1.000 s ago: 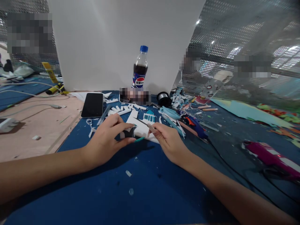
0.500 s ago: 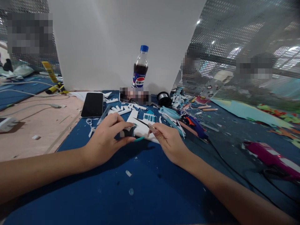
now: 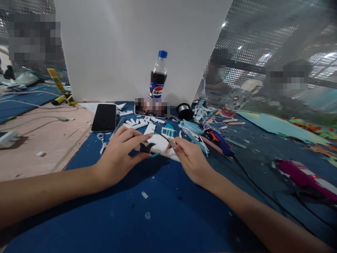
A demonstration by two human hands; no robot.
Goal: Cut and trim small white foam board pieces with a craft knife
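The left hand (image 3: 116,158) has thumb and forefinger part-open at the edges of a white piece (image 3: 159,141) with a dark pattern (image 3: 146,147); whether they pinch it I cannot tell. The right hand (image 3: 193,161) has its fingers closed on a thin tool (image 3: 162,135), probably tweezers though the view is poor, with its tip aimed at 10 o'clock over the piece's far side.

The white piece lies between the hands on the blue tabletop (image 3: 118,218). Taking it as the dial's centre, with 12 o'clock away from the person, a small teal keypad (image 3: 168,133) sits near it, between 1 and 2. White strips (image 3: 135,123) are scattered at 10, with a dark phone (image 3: 104,117) past them. A cola bottle (image 3: 158,79) stands upright at 12, behind a second phone (image 3: 147,111). A spool (image 3: 184,111) lies at 1, a blue glue gun (image 3: 219,140) at 3, and a magenta glue gun (image 3: 305,175) well apart between 3 and 4. At 9, a white plug (image 3: 9,139) rests on a wooden surface (image 3: 47,154).
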